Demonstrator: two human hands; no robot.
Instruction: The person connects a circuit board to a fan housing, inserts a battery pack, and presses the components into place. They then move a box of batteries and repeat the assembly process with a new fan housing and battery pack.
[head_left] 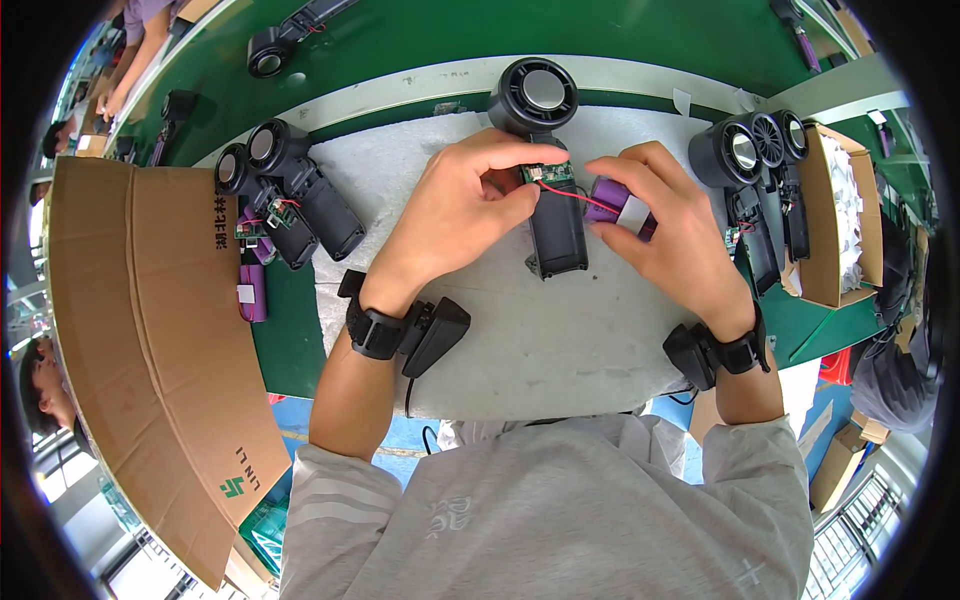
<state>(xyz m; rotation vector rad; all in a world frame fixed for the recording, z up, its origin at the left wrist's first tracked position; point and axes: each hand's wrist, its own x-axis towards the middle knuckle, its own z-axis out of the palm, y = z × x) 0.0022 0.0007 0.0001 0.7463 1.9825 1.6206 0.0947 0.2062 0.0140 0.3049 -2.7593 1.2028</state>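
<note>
A black handheld fan (560,235) lies on the grey mat with its round head pointing away from me. My left hand (455,205) pinches a small green circuit board (558,173) at the upper part of the fan's handle, thumb on the near side and fingers on the far side. Just right of the handle, my right hand (670,215) grips a purple battery (603,200) with a white patch on it. A red wire (575,195) runs from the board to the battery. The right palm hides part of the battery.
More black fans lie at the left (325,205) and at the right (740,160). A loose purple battery (253,293) rests beside a large cardboard box (150,350). At the right stands an open carton (815,270) with white pieces. A green conveyor (420,40) spans the far side.
</note>
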